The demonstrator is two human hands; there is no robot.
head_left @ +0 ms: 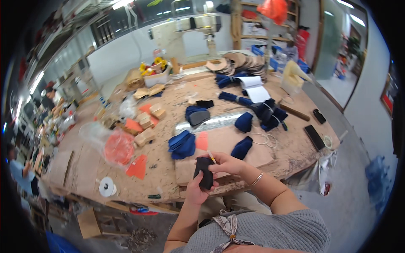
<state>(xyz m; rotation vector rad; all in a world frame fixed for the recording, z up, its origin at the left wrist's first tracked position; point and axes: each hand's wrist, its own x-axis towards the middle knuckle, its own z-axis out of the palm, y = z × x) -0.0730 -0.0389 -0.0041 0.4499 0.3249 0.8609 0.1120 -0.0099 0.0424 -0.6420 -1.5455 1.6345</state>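
A: Item one, we enter: dark piece [204, 165], soft-looking, one. Location?
B: We find it between both hands, at the near edge of the pale board [219, 142].
A: State of the hands?
B: Left hand [197, 190]: fingers curled about the piece, thumb on its near face. Right hand [223, 164]: pinching the same piece, with a slim pale stick [211, 157] upright among the fingers; its exact grip we cannot tell.
A: Adjacent stock?
B: We list: orange-red piece [201, 140], one, just beyond; fanned blue stack [182, 144], to the left; blue bundle [241, 148], to the right, on the board.
A: Remainder of the tabletop [165, 180]?
B: We add: white spool [108, 187], near edge, left; black flat rectangular object [314, 137], far right.
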